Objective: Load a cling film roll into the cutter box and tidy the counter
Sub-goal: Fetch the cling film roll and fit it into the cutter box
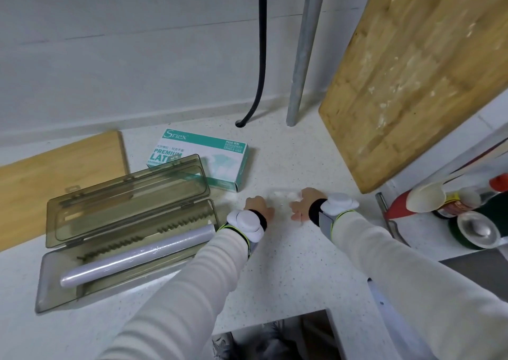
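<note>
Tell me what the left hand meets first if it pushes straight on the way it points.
Probably the crumpled clear film just ahead of the left hand; the glove box sits off that line.

cling film roll (137, 255) in open cutter box (52, 285) | left hand (257, 205), right hand (305, 203) at clear scrap (283, 196) | counter (288, 263)

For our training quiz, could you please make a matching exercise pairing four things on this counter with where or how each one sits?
1 cling film roll
2 cutter box
3 glove box
4 large cutting board

a leans against the wall
b lid open
c lies across the cutter box
d flat behind the cutter box

Pairs: 1-c, 2-b, 3-d, 4-a
</note>
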A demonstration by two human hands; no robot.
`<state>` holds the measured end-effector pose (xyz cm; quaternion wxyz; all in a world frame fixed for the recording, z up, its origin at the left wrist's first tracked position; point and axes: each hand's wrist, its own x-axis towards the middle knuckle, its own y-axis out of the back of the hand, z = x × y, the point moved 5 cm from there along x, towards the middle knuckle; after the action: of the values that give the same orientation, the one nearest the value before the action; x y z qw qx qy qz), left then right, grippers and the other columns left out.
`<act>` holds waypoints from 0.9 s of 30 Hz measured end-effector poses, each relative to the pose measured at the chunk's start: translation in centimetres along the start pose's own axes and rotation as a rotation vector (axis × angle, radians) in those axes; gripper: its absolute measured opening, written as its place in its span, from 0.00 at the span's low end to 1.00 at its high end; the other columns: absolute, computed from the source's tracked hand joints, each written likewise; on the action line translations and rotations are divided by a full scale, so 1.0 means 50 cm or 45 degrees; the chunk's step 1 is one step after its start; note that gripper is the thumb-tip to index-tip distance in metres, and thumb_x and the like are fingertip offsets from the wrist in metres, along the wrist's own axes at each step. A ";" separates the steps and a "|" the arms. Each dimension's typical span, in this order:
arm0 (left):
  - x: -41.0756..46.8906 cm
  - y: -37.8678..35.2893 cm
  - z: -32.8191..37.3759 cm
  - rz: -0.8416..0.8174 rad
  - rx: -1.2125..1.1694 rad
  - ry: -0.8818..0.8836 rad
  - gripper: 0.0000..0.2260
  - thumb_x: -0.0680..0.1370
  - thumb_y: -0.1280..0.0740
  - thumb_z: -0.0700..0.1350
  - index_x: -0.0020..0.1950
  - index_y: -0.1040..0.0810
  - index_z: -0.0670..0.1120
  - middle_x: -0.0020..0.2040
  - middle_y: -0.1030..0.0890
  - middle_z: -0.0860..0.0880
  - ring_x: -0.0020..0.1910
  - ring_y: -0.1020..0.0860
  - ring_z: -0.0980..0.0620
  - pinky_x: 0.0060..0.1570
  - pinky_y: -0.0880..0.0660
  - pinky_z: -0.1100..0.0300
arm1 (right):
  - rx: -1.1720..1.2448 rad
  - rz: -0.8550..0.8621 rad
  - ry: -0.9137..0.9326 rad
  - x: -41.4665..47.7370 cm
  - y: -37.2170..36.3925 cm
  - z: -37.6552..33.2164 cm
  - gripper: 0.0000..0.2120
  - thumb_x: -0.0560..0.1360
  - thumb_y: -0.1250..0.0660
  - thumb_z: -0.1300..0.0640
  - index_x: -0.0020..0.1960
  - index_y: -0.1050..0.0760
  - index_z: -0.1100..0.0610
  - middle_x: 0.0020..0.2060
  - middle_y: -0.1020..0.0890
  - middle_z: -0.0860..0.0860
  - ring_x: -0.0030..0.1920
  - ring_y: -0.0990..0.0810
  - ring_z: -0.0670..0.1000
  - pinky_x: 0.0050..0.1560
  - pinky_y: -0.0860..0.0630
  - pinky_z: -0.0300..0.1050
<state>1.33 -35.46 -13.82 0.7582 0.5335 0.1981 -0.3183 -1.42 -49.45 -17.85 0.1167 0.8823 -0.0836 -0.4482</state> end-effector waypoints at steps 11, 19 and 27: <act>-0.043 0.067 -0.035 0.300 -0.163 -0.108 0.16 0.80 0.41 0.44 0.60 0.28 0.34 0.60 0.25 0.36 0.58 0.25 0.39 0.54 0.28 0.53 | -0.122 0.237 0.353 -0.073 -0.022 -0.103 0.02 0.79 0.43 0.60 0.49 0.34 0.58 0.33 0.25 0.52 0.31 0.28 0.52 0.37 0.26 0.44; -0.087 0.141 -0.137 0.458 -0.321 -0.167 0.11 0.79 0.41 0.41 0.55 0.25 0.35 0.54 0.22 0.37 0.55 0.24 0.41 0.54 0.28 0.55 | 0.016 0.119 0.583 -0.170 -0.130 -0.189 0.02 0.78 0.40 0.57 0.49 0.33 0.55 0.47 0.23 0.55 0.26 0.20 0.49 0.29 0.23 0.40; -0.153 0.197 -0.268 0.635 -0.349 -0.326 0.13 0.79 0.39 0.39 0.62 0.23 0.42 0.59 0.20 0.44 0.57 0.22 0.46 0.57 0.28 0.61 | -0.014 0.117 0.625 -0.232 -0.213 -0.225 0.07 0.77 0.45 0.63 0.52 0.32 0.54 0.48 0.21 0.58 0.30 0.23 0.54 0.34 0.25 0.43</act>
<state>3.20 -18.60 -6.89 0.8965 0.4141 0.0049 -0.1574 1.38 -34.84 -5.46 0.1587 0.9593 -0.0904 -0.2153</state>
